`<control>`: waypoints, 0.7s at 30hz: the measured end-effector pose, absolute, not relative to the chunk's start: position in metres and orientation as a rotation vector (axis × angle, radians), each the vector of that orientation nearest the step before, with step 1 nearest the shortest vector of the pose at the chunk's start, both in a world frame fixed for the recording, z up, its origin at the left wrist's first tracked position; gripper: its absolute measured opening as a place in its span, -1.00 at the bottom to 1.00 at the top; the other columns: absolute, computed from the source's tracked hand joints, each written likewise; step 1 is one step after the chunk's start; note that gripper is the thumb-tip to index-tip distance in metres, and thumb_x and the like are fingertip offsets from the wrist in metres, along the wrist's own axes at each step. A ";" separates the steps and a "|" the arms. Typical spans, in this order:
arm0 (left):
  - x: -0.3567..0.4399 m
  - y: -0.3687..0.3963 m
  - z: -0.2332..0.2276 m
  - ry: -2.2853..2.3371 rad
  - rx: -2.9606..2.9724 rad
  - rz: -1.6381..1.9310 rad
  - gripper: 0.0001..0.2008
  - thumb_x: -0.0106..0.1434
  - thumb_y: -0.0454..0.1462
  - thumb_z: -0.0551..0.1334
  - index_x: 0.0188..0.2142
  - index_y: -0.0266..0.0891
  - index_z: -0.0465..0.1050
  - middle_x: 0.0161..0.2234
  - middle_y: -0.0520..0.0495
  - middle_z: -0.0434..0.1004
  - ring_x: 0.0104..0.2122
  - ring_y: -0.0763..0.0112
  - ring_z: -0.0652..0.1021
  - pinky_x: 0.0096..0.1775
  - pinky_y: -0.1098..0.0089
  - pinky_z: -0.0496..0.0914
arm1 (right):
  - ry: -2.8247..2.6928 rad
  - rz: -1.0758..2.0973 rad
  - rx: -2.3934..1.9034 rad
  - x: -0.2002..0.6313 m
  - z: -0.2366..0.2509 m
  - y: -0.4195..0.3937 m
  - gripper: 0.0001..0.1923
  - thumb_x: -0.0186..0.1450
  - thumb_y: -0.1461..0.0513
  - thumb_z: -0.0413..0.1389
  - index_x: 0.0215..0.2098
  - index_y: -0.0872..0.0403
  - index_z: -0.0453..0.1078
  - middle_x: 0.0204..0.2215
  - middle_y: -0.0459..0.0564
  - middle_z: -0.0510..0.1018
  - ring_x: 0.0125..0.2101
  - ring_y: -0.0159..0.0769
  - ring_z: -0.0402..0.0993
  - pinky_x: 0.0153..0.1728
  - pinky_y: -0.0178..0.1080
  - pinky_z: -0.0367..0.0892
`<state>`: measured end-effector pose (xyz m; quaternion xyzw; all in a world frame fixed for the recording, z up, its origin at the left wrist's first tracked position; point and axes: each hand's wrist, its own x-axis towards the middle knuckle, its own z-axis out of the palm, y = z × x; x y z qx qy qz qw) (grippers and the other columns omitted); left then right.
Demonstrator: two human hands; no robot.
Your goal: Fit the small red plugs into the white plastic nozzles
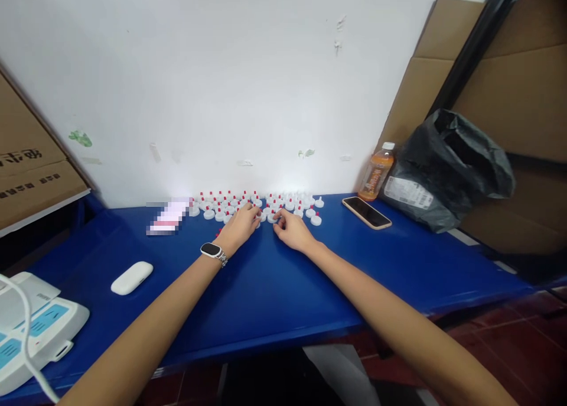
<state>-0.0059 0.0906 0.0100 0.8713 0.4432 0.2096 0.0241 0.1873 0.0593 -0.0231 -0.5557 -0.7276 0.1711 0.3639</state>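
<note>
Both forearms are bare and sleeveless; the left wrist wears a dark-faced smartwatch (pixel 211 250) on a metal-link band.

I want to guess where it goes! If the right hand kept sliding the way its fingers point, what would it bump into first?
The right hand points up and left toward the wall, so it would likely meet the small white caps with red tips first; its fingertips seem to touch the nearest already. Depth is hard to judge.
</note>
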 end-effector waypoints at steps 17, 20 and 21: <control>0.074 0.063 0.016 0.961 2.933 0.752 -0.79 0.41 -0.26 0.11 -0.07 -0.27 0.45 -0.08 -0.21 0.44 -0.03 0.16 0.49 0.05 0.18 0.41 | -1.616 0.006 -1.935 0.266 0.002 0.025 -0.52 0.29 0.10 0.06 0.14 0.07 0.26 -0.02 0.17 0.47 -0.04 -0.01 0.44 -0.03 -0.06 0.30; 0.091 0.066 0.008 0.991 3.030 0.723 -0.69 0.39 -0.26 0.13 0.07 -0.31 0.40 0.12 -0.31 0.39 0.15 0.07 0.41 0.17 0.10 0.33 | -1.612 0.097 -1.976 0.267 -0.007 0.031 -0.25 0.24 0.00 0.14 0.31 0.10 0.11 0.14 0.27 0.33 0.14 0.09 0.33 0.09 -0.01 0.27; 0.094 0.068 0.006 1.007 3.055 0.701 -0.64 0.38 -0.27 0.12 0.14 -0.32 0.36 0.20 -0.33 0.34 0.21 0.04 0.36 0.22 0.07 0.29 | -1.629 0.120 -1.980 0.265 -0.009 0.035 -0.20 0.24 -0.01 0.14 0.34 0.11 0.07 0.17 0.28 0.29 0.18 0.11 0.29 0.13 -0.01 0.24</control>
